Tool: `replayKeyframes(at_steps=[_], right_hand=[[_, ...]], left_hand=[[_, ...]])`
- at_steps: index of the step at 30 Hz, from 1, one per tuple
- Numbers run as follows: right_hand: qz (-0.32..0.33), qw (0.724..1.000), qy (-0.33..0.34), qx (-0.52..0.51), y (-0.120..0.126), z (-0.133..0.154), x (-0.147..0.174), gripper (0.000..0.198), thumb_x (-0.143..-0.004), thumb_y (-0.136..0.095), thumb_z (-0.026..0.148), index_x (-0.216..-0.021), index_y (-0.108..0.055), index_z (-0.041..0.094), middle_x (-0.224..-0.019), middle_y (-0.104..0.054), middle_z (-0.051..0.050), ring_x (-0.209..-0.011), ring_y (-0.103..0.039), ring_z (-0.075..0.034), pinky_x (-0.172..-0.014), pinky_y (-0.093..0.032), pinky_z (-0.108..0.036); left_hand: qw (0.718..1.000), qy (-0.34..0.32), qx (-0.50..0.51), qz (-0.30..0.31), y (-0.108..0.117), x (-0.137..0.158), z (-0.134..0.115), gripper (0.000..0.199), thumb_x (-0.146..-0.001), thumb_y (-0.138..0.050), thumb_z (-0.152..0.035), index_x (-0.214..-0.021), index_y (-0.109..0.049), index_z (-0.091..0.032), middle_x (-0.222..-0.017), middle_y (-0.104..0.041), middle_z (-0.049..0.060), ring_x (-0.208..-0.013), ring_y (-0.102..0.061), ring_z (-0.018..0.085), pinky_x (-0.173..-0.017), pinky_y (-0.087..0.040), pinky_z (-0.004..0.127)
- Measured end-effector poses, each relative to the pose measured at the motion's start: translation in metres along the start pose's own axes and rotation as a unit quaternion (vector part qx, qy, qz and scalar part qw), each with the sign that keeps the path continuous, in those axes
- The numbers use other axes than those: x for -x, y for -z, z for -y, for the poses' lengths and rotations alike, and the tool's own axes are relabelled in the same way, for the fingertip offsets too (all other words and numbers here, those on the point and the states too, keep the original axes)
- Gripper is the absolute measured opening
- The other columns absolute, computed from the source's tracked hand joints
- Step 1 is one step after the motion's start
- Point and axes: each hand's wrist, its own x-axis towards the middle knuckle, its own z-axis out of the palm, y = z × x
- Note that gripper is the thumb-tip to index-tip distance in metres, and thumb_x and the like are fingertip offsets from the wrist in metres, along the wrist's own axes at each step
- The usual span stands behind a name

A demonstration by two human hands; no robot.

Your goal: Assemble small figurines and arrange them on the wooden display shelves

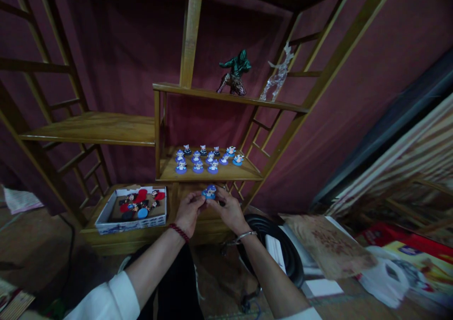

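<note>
A small blue-and-purple figurine [209, 192] is held between both hands, in front of the shelf's lower edge. My left hand [189, 211] pinches it from the left, a dark red beaded bracelet on the wrist. From the right, the fingers of my right hand [228, 209] close on the same figurine; a silver bangle circles that wrist. Just above, several similar purple figurines [198, 166] stand in rows on the wooden shelf [244, 172]. Small dark figurines [203, 149] form the back row, and blue-based ones [238, 159] stand at the right end.
A shallow cardboard box [131, 224] at lower left holds several red and black figurines [141, 196]. Higher up stand a green-and-bronze statue [235, 72] and a clear glass-like deer figure [278, 74]. A black coiled hose [295, 258] and a plastic bag [384, 277] lie to the right.
</note>
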Motion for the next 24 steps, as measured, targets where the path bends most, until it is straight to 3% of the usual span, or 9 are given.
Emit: replayKeyframes(at_steps=[7,12,24], right_hand=[[-0.032,0.999,-0.005,0.005,0.030,-0.020,-0.005,0.041,-0.071,-0.060,0.034,-0.108,-0.051,0.018,-0.100,-0.063,-0.006,-0.090,-0.060,-0.019,-0.083,-0.047,-0.035],[-0.043,0.999,-0.008,0.003,0.043,-0.026,-0.013,0.042,-0.072,-0.059,0.036,-0.109,-0.051,0.018,-0.099,-0.064,-0.006,-0.089,-0.060,-0.018,-0.083,-0.047,-0.034],[-0.137,0.988,-0.015,0.070,0.070,-0.060,-0.043,0.047,-0.066,-0.063,0.040,-0.108,-0.054,0.020,-0.101,-0.064,-0.007,-0.093,-0.059,-0.020,-0.082,-0.047,-0.034]], left_hand=[[0.998,0.019,-0.052,0.043,-0.027,-0.007,0.009,0.011,-0.061,-0.064,-0.013,-0.072,-0.063,-0.012,-0.071,-0.063,0.004,-0.061,-0.055,0.011,-0.056,-0.041,0.023],[0.995,0.016,-0.061,0.072,-0.043,-0.014,0.013,0.018,-0.061,-0.057,-0.007,-0.078,-0.062,-0.013,-0.076,-0.062,0.006,-0.066,-0.057,0.013,-0.057,-0.043,0.024],[0.986,0.030,-0.111,0.118,-0.079,-0.029,0.018,0.029,-0.060,-0.052,-0.007,-0.086,-0.061,-0.015,-0.089,-0.061,0.005,-0.072,-0.056,0.012,-0.059,-0.044,0.022]])
